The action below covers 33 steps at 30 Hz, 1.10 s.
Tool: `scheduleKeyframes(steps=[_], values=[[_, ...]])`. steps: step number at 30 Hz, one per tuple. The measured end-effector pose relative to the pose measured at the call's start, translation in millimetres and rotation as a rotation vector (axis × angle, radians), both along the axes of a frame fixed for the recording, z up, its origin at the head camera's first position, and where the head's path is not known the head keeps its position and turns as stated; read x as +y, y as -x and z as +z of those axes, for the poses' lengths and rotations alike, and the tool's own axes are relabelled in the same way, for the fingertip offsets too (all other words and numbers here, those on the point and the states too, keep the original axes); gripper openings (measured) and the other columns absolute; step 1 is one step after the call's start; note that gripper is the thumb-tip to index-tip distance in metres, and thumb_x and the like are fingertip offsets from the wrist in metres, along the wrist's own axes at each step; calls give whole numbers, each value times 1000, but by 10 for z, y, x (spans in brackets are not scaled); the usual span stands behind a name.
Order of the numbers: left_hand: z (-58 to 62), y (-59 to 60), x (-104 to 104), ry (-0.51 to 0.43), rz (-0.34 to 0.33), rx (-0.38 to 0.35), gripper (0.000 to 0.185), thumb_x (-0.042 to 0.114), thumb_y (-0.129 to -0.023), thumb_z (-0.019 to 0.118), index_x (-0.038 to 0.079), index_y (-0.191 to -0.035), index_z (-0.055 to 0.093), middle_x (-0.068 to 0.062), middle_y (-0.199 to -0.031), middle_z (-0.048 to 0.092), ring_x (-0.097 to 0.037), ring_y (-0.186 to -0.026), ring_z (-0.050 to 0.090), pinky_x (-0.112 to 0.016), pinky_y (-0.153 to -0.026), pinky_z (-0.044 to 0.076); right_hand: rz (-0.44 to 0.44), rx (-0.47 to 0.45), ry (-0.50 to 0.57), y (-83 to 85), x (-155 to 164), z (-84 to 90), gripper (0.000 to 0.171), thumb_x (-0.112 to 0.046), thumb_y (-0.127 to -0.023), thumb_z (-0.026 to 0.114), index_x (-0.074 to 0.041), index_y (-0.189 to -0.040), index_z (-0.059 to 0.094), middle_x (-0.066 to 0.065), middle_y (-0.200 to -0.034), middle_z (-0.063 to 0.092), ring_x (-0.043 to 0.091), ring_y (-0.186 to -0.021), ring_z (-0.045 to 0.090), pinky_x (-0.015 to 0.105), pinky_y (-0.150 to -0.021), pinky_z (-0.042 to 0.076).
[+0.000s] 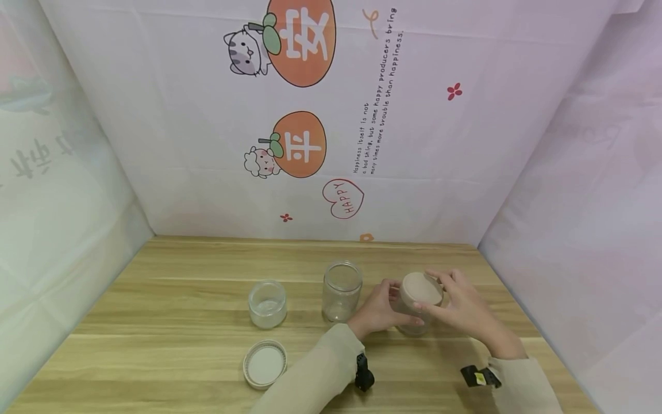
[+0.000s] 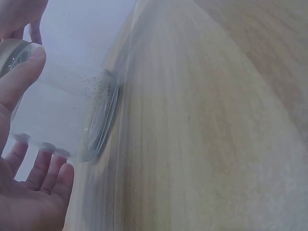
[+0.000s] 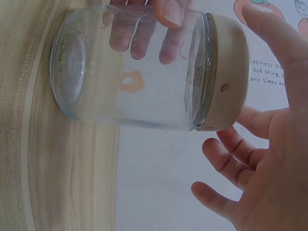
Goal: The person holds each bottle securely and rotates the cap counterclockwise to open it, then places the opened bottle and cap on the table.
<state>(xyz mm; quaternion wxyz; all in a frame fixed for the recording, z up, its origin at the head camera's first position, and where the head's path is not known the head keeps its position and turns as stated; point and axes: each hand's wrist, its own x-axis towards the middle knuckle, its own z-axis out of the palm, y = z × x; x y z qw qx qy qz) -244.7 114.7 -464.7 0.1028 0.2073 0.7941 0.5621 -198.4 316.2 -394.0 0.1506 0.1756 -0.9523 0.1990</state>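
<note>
A clear glass jar (image 1: 414,322) (image 2: 72,110) (image 3: 139,67) with a beige lid (image 1: 421,287) (image 3: 226,72) stands on the wooden table (image 1: 181,322) at the right. My left hand (image 1: 393,305) (image 2: 38,101) grips the jar's body from the left, thumb on one side and fingers on the other. My right hand (image 1: 431,293) (image 3: 231,82) is cupped about the lid with thumb and fingers spread. In the right wrist view its fingers stand slightly apart from the lid's rim.
A taller open glass jar (image 1: 341,290) stands just left of my left hand. A short open jar (image 1: 266,303) sits further left. A loose lid (image 1: 265,364) lies upside down near the front edge. Printed cloth walls (image 1: 331,144) close in the table.
</note>
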Motion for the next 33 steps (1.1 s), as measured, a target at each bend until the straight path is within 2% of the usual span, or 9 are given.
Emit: scheduleKeyframes(steps=[8,13,17,24,28,31,33], values=[[-6,-3,-2,-4,-5,-7,85,41,-70,93,20,-138,47,8,-127,51,-10,-115,51,-32,-97,47,38,-33,35,-15,2,25,76,-43,-81,84,-3,-138,56,14,-111,50,25,-96,49,39,-71,45],[8,-11,-9,-2,-7,-12,85,41,-70,93,20,-138,47,8,-127,51,-10,-115,51,-33,-97,47,68,-50,67,-12,15,2,74,-43,-83,82,-4,-140,55,17,-122,50,32,-108,50,53,-80,50],[28,-21,-16,-4,-15,-16,85,40,-71,93,19,-139,46,8,-127,51,-10,-115,50,-33,-97,47,108,-50,86,4,20,-20,73,-40,-84,83,-4,-140,54,18,-131,49,38,-118,46,62,-85,50],[50,-35,-22,-11,-24,-26,84,39,-71,93,19,-139,46,7,-127,51,-11,-116,51,-33,-98,47,173,-11,118,29,28,-25,69,-34,-83,85,-5,-138,56,15,-132,52,38,-118,51,58,-85,51],[42,-38,-16,-8,-16,-18,83,39,-71,93,20,-138,47,7,-127,52,-12,-116,51,-32,-97,47,230,-14,126,36,43,-27,65,-22,-85,83,-4,-140,54,17,-139,50,39,-121,50,56,-86,51],[33,-40,-13,-7,-12,-13,83,39,-71,93,20,-137,47,7,-127,52,-12,-116,51,-32,-98,47,267,-40,131,31,48,-23,67,-14,-84,80,-2,-143,50,21,-145,45,43,-125,47,62,-88,49],[29,-42,-13,-7,-12,-13,83,39,-71,93,20,-138,47,7,-127,52,-12,-116,52,-32,-97,47,275,-66,143,19,47,-17,71,-14,-83,80,-2,-145,47,23,-149,41,47,-129,43,68,-91,46]])
